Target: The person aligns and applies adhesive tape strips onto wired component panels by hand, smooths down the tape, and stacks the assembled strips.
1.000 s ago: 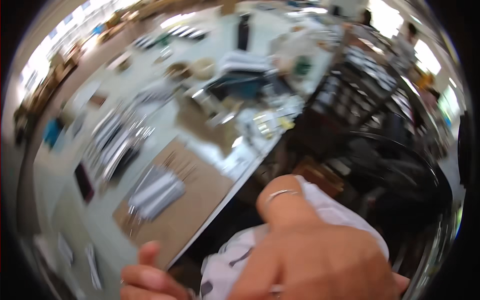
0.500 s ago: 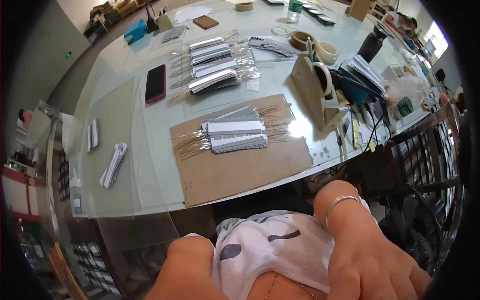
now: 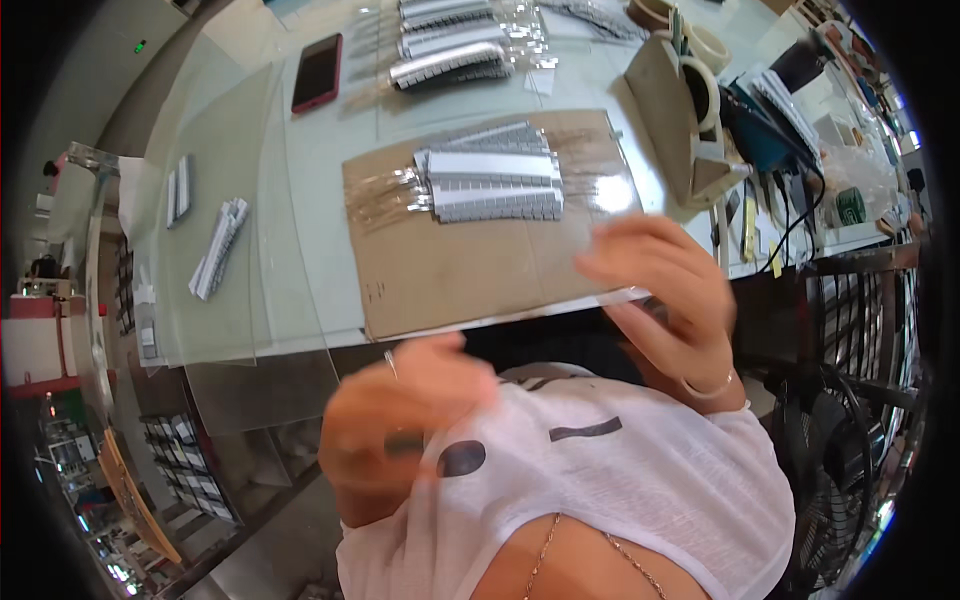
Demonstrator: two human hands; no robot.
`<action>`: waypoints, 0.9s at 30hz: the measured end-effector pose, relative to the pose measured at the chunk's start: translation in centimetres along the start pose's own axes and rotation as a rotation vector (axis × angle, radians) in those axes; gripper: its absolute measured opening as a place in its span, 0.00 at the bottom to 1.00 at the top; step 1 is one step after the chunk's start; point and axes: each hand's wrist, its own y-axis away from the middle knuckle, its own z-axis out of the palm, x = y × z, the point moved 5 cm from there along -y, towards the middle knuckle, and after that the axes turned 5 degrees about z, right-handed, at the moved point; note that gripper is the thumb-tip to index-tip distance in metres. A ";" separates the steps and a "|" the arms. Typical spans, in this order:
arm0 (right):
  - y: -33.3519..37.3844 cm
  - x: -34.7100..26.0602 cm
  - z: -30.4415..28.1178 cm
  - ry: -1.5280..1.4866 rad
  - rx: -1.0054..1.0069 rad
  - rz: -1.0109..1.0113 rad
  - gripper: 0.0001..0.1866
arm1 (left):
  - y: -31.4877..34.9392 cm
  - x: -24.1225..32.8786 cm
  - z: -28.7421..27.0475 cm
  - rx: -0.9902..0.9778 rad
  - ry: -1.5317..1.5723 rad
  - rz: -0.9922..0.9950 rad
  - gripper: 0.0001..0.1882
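My left hand [image 3: 415, 405] is raised in front of my shirt, near the table's front edge. Motion smears its fingers, and a ring shows on it. My right hand [image 3: 670, 285] hovers by the right front corner of a brown cardboard sheet [image 3: 450, 290]. Its fingers are stretched out, apart from the thumb, and nothing shows in them. On the cardboard lies a pile of grey-and-white strips [image 3: 495, 185] with thin wire leads spreading to both sides. Neither hand touches the pile.
Further back are more bundled strips [image 3: 450, 65] and a dark-faced phone [image 3: 317, 75] with a red edge. Two small strip bundles lie at left on a clear sheet [image 3: 230, 310]. A tape dispenser [image 3: 690, 130] stands at right, near black cables [image 3: 815, 210]. A fan [image 3: 825, 470] is below.
Both hands have risen from low in front of my body toward the table's front edge. The view has tilted down, so the tabletop sits higher in the picture.
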 end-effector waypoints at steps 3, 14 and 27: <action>1.3 5.0 3.6 0.425 0.051 0.062 0.13 | 0.1 -4.2 -1.5 0.122 -0.696 -0.242 0.13; 4.6 6.5 7.1 0.343 -0.079 0.158 0.13 | -8.8 -13.2 -3.2 -0.178 -1.292 0.093 0.15; 6.0 7.1 7.3 0.361 -0.021 0.163 0.16 | -12.0 -15.4 -5.2 -0.376 -1.218 0.234 0.25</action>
